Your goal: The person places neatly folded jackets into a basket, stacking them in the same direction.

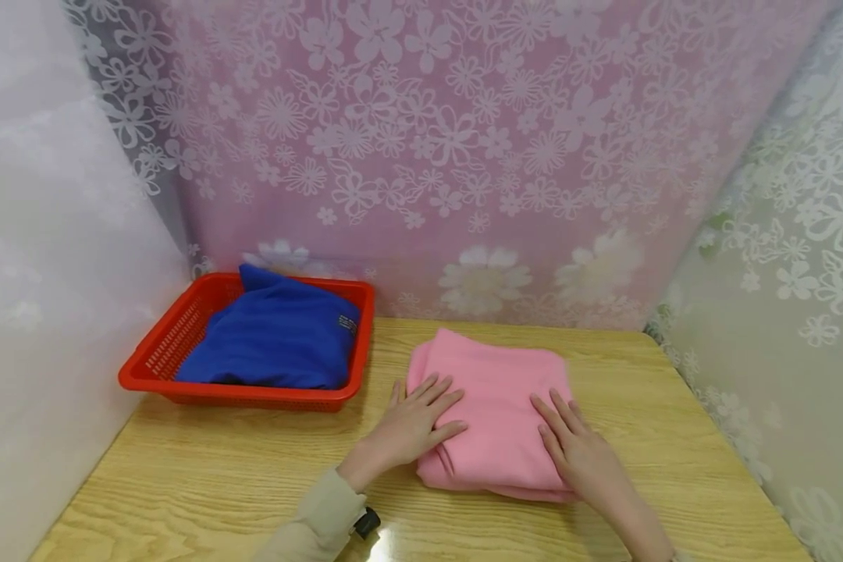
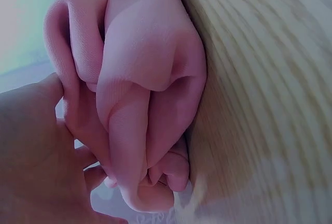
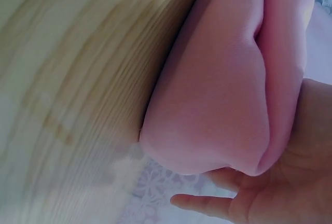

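Note:
A pink folded garment point(image 1: 499, 414) lies as a thick square bundle on the wooden table. On its left side rests my left hand point(image 1: 417, 417), fingers spread and fairly straight over the top. My right hand point(image 1: 579, 445) lies flat along the right side, fingertips on the cloth. Seen from the left wrist, the bundle's layered folds point(image 2: 140, 63) bulge at the edge beside the palm. The right wrist view shows a smooth rounded fold point(image 3: 212, 94) with my right hand point(image 3: 280, 187) against it. The underside of the bundle is hidden.
At the left back stands a red plastic basket point(image 1: 129, 375) with a blue folded garment point(image 1: 274, 336) in it. A flowered curtain point(image 1: 421, 156) hangs behind the wooden table point(image 1: 239, 468), and pale sheets flank both sides. A small black object point(image 1: 367, 523) is at the left cuff.

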{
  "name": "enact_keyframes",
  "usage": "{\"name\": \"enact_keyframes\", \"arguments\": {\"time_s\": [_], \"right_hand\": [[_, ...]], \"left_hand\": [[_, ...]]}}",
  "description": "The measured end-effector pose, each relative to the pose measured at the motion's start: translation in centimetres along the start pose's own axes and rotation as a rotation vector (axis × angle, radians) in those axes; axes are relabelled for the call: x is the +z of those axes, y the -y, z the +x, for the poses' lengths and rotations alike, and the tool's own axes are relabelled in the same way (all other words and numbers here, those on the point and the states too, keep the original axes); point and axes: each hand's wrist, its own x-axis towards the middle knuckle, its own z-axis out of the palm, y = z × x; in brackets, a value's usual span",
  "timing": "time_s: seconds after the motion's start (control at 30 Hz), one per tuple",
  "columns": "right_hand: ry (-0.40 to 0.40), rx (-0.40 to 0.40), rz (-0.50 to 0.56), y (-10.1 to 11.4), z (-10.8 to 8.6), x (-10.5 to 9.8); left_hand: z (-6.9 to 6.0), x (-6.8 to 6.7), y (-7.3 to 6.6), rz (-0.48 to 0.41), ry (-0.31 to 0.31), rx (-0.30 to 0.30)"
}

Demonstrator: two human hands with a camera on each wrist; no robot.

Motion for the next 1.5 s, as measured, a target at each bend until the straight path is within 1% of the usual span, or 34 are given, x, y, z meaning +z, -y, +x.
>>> {"name": "enact_keyframes", "arguments": {"time_s": [0.13, 0.27, 0.4, 0.57, 0.63, 0.7, 0.8, 0.9, 0.97, 1.07, 1.23, 1.3, 1.4, 1.43, 1.5], "right_hand": [[-0.025, -0.017, -0.009, 0.8, 0.3, 0.5], [-0.022, -0.008, -0.007, 1.8, 0.6, 0.8], [-0.028, -0.021, -0.027, 2.5, 0.9, 1.2], [-0.05, -0.035, -0.052, 3.3, 1.2, 1.5], [-0.044, -0.034, -0.055, 3.7, 1.2, 1.6], [-0.034, -0.037, -0.053, 3.9, 1.3, 1.7], [-0.019, -0.035, -0.018, 4.2, 1.4, 1.5], [-0.029, -0.059, 0.004, 4.0, 1.5, 1.3], [-0.026, -0.065, 0.03, 3.7, 1.5, 1.0], [0.02, -0.053, 0.073, 3.0, 1.7, 0.8], [0.155, 0.036, 0.23, 1.5, 2.0, 0.0], [0.192, 0.068, 0.285, 0.9, 2.2, -0.3], [0.242, 0.108, 0.376, 0.0, 2.4, -0.5], [0.26, 0.122, 0.412, -0.4, 2.4, -0.4], [0.291, 0.154, 0.494, -0.9, 2.4, -0.3]], "left_hand": [[-0.7, -0.3, 0.7, -0.005, -0.011, -0.008], [-1.4, -0.4, 1.4, -0.023, -0.018, -0.018], [-2.1, -0.7, 2.0, -0.028, -0.03, -0.028], [-2.9, -1.2, 2.6, -0.028, -0.042, -0.032], [-3.3, -1.4, 2.7, -0.034, -0.046, -0.034], [-3.6, -1.5, 2.8, -0.045, -0.047, -0.04], [-3.9, -1.6, 2.9, -0.058, -0.051, -0.049], [-4.1, -1.6, 3.0, -0.077, -0.056, -0.056], [-4.2, -1.6, 3.0, -0.098, -0.066, -0.065], [-4.4, -1.4, 3.4, -0.148, -0.091, -0.098], [-4.4, -0.9, 4.1, -0.253, -0.176, -0.131], [-4.4, -0.8, 4.3, -0.302, -0.212, -0.154], [-4.4, -0.7, 4.7, -0.372, -0.257, -0.208], [-4.5, -0.7, 4.9, -0.395, -0.266, -0.221], [-4.5, -0.7, 5.1, -0.443, -0.259, -0.249]]}}
